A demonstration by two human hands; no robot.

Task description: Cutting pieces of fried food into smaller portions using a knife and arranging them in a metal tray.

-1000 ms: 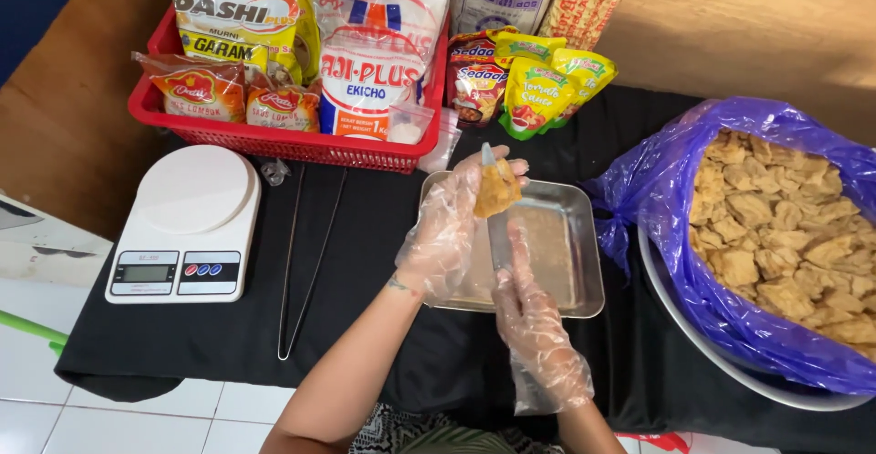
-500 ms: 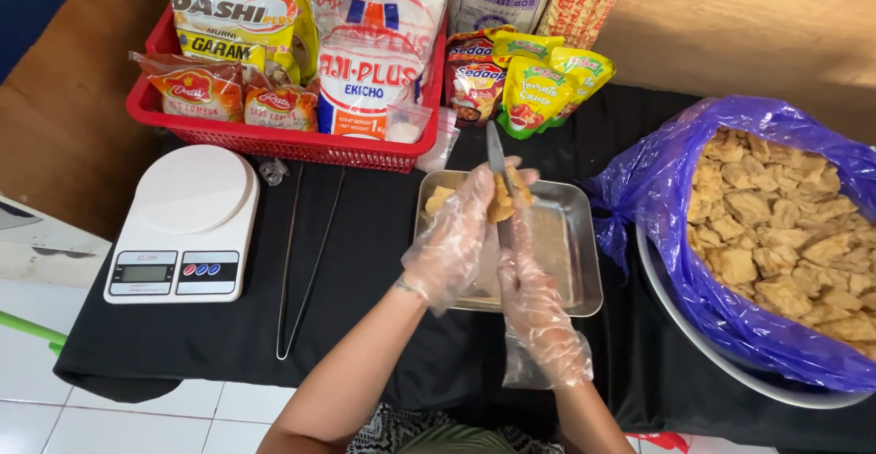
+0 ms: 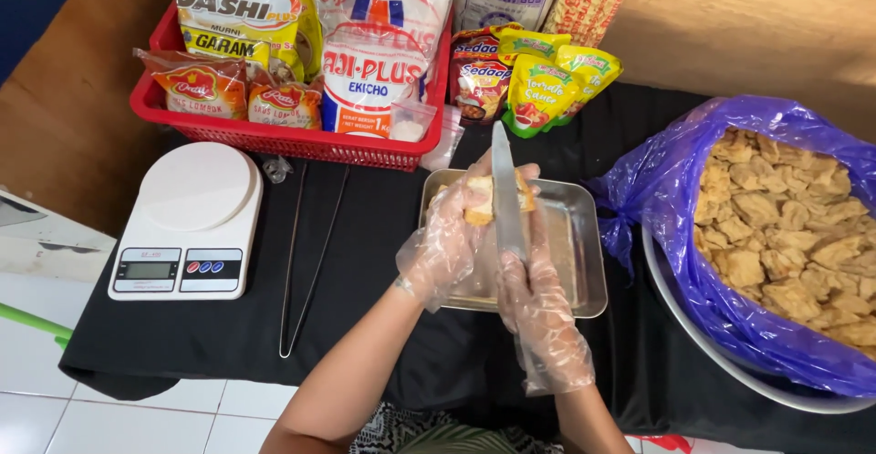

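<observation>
My left hand, in a thin, crinkled clear plastic glove, had its grip closed around a piece of fried tofu, a puffy golden-brown block with a rough, wrinkled skin. I held it just above the far left part of a metal tray. My right hand, gloved the same way, had its grip wrapped around the handle of a knife. The blade was slim, flat and grey, and its long axis ran almost straight away from me, with the tip pointing towards the packets at the back. The blade lay across the tofu, touching it; how deep it sat in the piece I could not tell.

The tray was shallow, rectangular, shiny steel with rounded corners, resting on a black cloth that covered the counter. To my right, just beside the tray, a wide pale bowl lined with a glossy purple plastic bag held a heap of more fried tofu pieces, irregular and tan. To my left lay long thin metal tongs, their length running away from me, and beyond them a white kitchen scale with a round platform. At the back stood a red mesh plastic basket of seasoning packets, with small green sauce pouches next to it.
</observation>
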